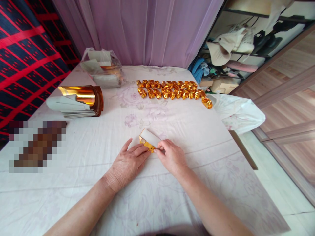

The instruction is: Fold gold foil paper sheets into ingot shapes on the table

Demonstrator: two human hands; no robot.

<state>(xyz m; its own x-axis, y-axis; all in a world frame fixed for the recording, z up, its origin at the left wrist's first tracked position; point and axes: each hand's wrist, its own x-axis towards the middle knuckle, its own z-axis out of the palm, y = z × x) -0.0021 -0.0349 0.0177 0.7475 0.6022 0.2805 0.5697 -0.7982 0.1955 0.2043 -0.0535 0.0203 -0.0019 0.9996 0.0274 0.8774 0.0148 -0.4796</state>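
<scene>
A partly folded sheet of gold foil paper [150,137], white on its back, lies near the middle of the table under both hands. My left hand [130,157] rests on its near left edge, thumb held away and the other fingers pressing the gold part down. At the paper's right end, my right hand [172,155] pinches the edge between thumb and fingertips. Two rows of folded gold foil pieces [172,90] sit farther back. To the left stands a curled stack of gold and white foil sheets [85,101].
A clear plastic bag [103,67] with more foil sheets stands at the back left. A pixelated brown patch [40,144] covers something at the left. Beyond the table's right edge are a white bag [240,113] and a shelf with shoes and a cap [220,52].
</scene>
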